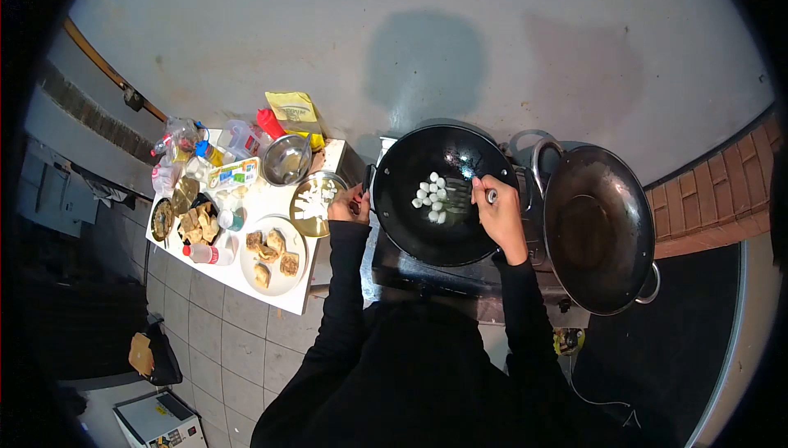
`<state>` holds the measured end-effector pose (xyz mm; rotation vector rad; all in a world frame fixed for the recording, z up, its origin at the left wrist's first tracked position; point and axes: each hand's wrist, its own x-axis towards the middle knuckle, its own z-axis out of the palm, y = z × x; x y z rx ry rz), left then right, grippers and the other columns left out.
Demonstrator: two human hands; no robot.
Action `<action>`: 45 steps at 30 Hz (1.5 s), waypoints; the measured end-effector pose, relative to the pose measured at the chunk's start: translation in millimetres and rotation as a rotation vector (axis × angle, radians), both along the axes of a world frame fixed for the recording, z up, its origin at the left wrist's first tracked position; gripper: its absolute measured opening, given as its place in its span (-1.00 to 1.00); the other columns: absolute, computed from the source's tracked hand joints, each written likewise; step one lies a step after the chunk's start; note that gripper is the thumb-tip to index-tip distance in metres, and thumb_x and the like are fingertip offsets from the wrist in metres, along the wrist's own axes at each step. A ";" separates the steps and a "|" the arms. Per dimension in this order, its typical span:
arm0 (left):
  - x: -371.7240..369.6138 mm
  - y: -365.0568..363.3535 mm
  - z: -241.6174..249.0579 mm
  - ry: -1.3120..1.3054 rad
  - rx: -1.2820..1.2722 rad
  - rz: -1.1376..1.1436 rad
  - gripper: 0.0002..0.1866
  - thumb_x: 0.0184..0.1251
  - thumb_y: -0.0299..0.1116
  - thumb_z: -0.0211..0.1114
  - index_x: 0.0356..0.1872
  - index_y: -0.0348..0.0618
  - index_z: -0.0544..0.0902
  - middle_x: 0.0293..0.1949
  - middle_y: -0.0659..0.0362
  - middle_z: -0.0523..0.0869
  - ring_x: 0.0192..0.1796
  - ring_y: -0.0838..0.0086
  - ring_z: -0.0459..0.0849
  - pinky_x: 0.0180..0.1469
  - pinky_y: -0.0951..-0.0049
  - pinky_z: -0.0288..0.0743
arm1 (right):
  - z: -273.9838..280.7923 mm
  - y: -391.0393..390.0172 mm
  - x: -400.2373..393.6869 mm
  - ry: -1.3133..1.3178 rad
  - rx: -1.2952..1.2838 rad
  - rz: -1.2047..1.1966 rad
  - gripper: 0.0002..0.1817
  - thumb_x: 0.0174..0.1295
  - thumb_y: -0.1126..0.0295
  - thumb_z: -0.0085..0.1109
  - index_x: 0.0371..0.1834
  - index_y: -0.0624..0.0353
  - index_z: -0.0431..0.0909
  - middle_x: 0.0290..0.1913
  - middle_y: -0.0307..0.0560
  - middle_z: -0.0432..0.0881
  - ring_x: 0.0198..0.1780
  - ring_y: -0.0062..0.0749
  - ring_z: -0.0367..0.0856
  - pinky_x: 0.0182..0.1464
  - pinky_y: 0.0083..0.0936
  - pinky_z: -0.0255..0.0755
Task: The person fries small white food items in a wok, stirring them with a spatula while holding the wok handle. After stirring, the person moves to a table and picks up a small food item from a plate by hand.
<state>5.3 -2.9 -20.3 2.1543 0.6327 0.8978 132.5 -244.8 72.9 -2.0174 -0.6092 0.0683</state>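
A black wok (410, 239) sits on the stove (435, 278) with several small white round pieces (432, 194) in its middle. My left hand (350, 204) is closed around the wok's left handle, which is mostly hidden by the fingers. Over the wok's right side, my right hand (499, 208) is wrapped round the handle of a slotted turner (456, 192). Its slotted blade lies low in the wok, touching or just beside the white pieces. Close to my left hand, a metal bowl (309, 225) on the table holds pale chopped pieces.
A larger empty wok (593, 218) stands right of the black one. On the left, a white table (279, 302) carries a plate (283, 285) of browned food pieces, a metal bowl (286, 161), a red-capped bottle (209, 254) and a yellow packet (295, 112). A wall rises behind the stove.
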 end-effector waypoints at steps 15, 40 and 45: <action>-0.3 -4.8 7.1 0.017 -0.027 0.018 -0.72 0.15 -0.38 0.36 -0.13 -0.28 0.70 -0.58 0.17 0.55 -0.62 0.54 0.48 -0.51 0.51 0.36 | 59.0 -60.2 9.0 -0.168 -0.131 -0.018 -0.69 0.25 0.38 0.16 -0.59 0.33 0.40 -0.67 0.14 0.33 -0.62 0.01 0.23 -0.51 -0.32 0.21; -0.4 -0.7 1.3 -0.019 0.031 0.000 -0.75 0.13 -0.35 0.38 -0.18 -0.20 0.72 -0.61 0.21 0.50 -0.65 0.53 0.45 -0.55 0.48 0.34 | 44.3 -49.4 6.3 -0.061 -0.091 0.006 -0.61 0.27 0.37 0.16 -0.67 0.32 0.35 -0.71 0.06 0.44 -0.68 -0.24 0.40 -0.53 -0.34 0.24; -0.7 -0.4 1.3 -0.020 0.032 0.000 -0.76 0.14 -0.34 0.38 -0.18 -0.19 0.72 -0.62 0.21 0.50 -0.66 0.53 0.45 -0.56 0.48 0.34 | 39.8 -48.0 7.7 -0.032 -0.073 0.015 -0.61 0.27 0.37 0.16 -0.68 0.32 0.35 -0.71 0.05 0.45 -0.68 -0.26 0.39 -0.52 -0.34 0.25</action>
